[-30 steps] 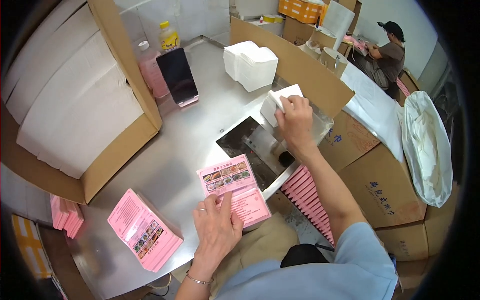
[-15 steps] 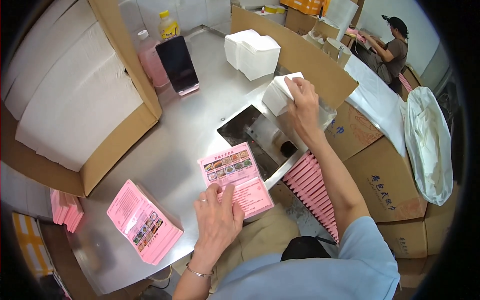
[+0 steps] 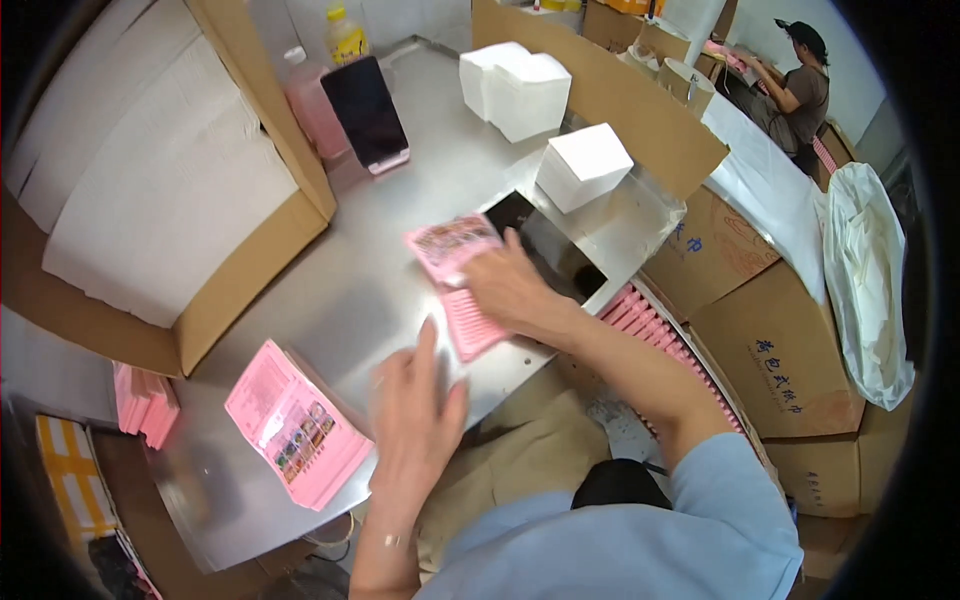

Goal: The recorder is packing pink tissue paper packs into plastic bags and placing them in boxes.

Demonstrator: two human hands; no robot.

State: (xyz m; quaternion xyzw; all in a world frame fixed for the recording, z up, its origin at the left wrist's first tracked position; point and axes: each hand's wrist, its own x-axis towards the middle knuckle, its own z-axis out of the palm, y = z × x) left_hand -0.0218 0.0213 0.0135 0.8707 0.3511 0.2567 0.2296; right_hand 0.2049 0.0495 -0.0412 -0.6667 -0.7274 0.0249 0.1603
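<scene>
My right hand (image 3: 515, 290) lies across the middle of a pink printed sleeve (image 3: 455, 243), over the steel table near the opening. Its thumb points up, and the other fingers are curled at the sleeve and blurred. A small white sliver shows at those fingertips; I cannot tell what it is. To the lower left, my left hand (image 3: 412, 405) is apart from the sleeve, fingers spread, with nothing in it. Left of that hand stands a stack of pink printed sleeves (image 3: 300, 430). White folded napkins (image 3: 585, 165) form a block beyond the opening.
A dark rectangular opening (image 3: 545, 245) is cut in the steel table (image 3: 400, 220). More white napkins (image 3: 515, 90), a phone on a stand (image 3: 365, 115) and bottles stand behind. An open carton of white paper (image 3: 160, 190) fills the left. Pink packs (image 3: 650, 325) line the lower right. Another person sits far right.
My right hand has left the napkin block and come down onto the pink sleeve. My left hand has let go of the sleeve and drawn back. The sleeve has shifted up and left.
</scene>
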